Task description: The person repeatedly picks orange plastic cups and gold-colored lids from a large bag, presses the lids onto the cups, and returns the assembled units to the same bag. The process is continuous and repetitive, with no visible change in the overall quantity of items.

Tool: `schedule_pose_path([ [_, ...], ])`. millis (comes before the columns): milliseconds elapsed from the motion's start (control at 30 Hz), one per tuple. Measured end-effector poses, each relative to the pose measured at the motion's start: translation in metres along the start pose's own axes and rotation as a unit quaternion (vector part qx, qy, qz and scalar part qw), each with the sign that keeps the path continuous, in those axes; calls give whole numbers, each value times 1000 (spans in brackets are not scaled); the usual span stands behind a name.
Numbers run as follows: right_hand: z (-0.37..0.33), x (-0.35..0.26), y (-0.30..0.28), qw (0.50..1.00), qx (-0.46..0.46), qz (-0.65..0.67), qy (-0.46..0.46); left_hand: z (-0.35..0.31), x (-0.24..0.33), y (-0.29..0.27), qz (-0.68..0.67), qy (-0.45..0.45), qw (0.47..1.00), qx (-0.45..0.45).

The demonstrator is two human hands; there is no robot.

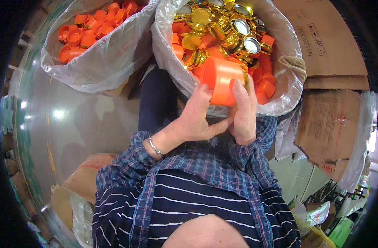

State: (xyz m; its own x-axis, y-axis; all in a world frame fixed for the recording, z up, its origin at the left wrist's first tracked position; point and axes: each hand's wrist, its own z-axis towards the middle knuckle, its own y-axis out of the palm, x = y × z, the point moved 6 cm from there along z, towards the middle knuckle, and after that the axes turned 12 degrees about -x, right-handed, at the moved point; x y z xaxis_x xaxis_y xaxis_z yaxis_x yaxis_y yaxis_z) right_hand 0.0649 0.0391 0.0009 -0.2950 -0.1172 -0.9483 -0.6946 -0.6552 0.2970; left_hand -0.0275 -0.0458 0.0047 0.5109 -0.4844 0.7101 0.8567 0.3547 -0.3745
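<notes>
Between my hands is a large orange plastic cap (218, 80), shaped like a short cup and tilted on its side. My left hand (197, 113) grips its left side and underside, with the thumb and fingers curled. My right hand (244, 111) closes on the right end, thumb pressed along the wall. A gold edge shows at that end, partly behind my fingers. Just beyond is a bin lined with clear plastic (294, 37), holding shiny gold lids (200, 17) and orange caps (266, 87). Some lids show white or silvery insides.
To the left stands a second lined bin (89, 80) with orange caps (89, 38). Cardboard boxes (327, 128) stand along the right. A brown carton or sack (87, 177) lies at lower left on the grey floor (69, 136). My leg (158, 97) extends between the bins.
</notes>
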Motion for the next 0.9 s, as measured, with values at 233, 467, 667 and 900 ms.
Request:
schedule_pose_path([
  [233,6,-11,2,935,-118,-293,-162,-1,-30,-8,-543,-237,799,102],
  [467,6,7,-6,995,31,-81,-49,5,-10,9,-346,-144,926,53],
  [667,7,5,6,982,53,-162,-84,9,-29,6,-406,-243,874,114],
  [900,20,-20,13,856,15,-448,-257,19,-43,9,-548,-315,747,203],
])
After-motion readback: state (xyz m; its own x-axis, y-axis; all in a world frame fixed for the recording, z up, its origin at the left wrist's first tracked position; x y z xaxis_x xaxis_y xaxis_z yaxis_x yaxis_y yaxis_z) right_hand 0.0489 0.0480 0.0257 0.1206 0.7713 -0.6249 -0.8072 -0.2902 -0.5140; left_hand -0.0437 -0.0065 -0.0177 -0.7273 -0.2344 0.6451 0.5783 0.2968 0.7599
